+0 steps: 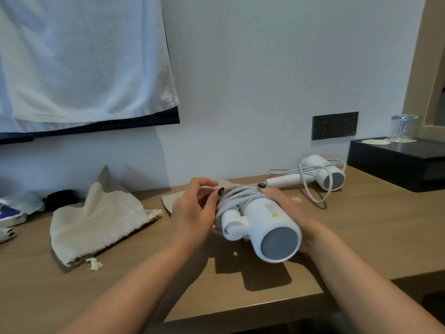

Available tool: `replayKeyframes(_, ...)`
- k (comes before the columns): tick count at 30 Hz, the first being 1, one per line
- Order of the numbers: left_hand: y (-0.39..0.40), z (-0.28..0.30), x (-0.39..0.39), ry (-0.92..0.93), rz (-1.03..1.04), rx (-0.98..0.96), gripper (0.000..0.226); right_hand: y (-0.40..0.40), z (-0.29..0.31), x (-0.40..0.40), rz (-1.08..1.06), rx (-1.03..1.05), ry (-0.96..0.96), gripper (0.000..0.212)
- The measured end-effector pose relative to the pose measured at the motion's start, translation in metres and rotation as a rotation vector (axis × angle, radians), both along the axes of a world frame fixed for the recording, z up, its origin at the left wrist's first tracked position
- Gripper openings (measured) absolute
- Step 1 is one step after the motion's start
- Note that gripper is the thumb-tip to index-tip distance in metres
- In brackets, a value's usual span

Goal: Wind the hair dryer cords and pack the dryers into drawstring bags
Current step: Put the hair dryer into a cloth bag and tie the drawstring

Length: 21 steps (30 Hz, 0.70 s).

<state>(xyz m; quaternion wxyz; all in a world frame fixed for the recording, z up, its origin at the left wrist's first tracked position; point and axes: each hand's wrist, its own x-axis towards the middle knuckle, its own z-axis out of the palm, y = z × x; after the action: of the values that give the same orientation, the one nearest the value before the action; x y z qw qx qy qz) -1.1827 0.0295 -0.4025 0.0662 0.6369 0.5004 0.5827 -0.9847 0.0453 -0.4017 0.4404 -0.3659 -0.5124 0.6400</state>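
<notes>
A white plastic hair dryer with a grey round end cap (262, 227) is held just above the light brown wooden desk (361, 225), its grey end turned toward the camera and its handle folded alongside the barrel. Its white cord (238, 196) is wound in several loops around the far part of the body. The right hand (284, 208) cups the barrel from the right side, fingers curled over the top and pressing on the loops. The left hand (192, 208) sits against the left side of the coil, thumb and fingertips pinching the cord there. A small yellow mark shows on the barrel; no brand or writing on it can be read.

Behind the hands a flat beige cloth drawstring bag (173, 201) lies on the desk, mostly hidden by them. To the left lies a second, rumpled beige cloth drawstring bag with knotted cord ends (96, 218). At the far right, near the wall, a second white hair dryer (320, 172) lies on the desk with its cord loose and looping around it, and it too bears a yellow mark too small to read.

A black wall socket plate (334, 125) is on the wall, an upturned clear glass (403, 128) stands on a black box (390, 162), and a white towel (79, 59) hangs at upper left.
</notes>
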Motion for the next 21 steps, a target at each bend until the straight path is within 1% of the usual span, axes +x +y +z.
replayKeyframes(1, -0.002, -0.002, 0.000, -0.006, 0.002, 0.001, 0.022, -0.001, 0.001, -0.006, 0.021, -0.007, -0.028, 0.037)
replayKeyframes(2, -0.003, -0.003, 0.000, -0.019, 0.001, -0.001, 0.026, 0.001, -0.001, -0.010, 0.039, -0.008, -0.076, 0.046)
replayKeyframes(4, -0.004, -0.006, -0.001, -0.043, -0.002, -0.018, 0.028, 0.004, -0.003, -0.017, 0.001, -0.040, -0.216, 0.068)
replayKeyframes(5, -0.005, -0.008, -0.002, -0.056, 0.005, -0.027, 0.028, 0.008, -0.003, -0.020, -0.019, -0.070, -0.253, 0.074)
replayKeyframes(8, -0.006, -0.016, -0.005, -0.130, 0.025, -0.039, 0.030, 0.006, 0.003, -0.026, -0.058, -0.150, -0.314, 0.080)
replayKeyframes(10, -0.007, -0.022, -0.005, -0.161, 0.034, -0.051, 0.028, 0.004, 0.005, -0.027, -0.074, -0.181, -0.323, 0.081)
replayKeyframes(13, -0.009, -0.030, -0.007, -0.066, 0.074, -0.025, 0.027, -0.002, 0.007, -0.028, -0.118, -0.190, -0.352, 0.071)
replayKeyframes(15, -0.011, -0.033, -0.008, -0.005, 0.056, -0.023, 0.026, -0.006, 0.006, -0.029, -0.190, -0.188, -0.351, 0.071)
replayKeyframes(18, -0.014, -0.037, -0.010, 0.080, 0.009, -0.040, 0.030, -0.010, 0.003, -0.031, -0.264, -0.179, -0.299, 0.071)
replayKeyframes(21, -0.011, -0.041, -0.011, 0.154, 0.040, -0.031, 0.031, -0.025, -0.002, -0.031, -0.312, -0.173, -0.191, 0.057)
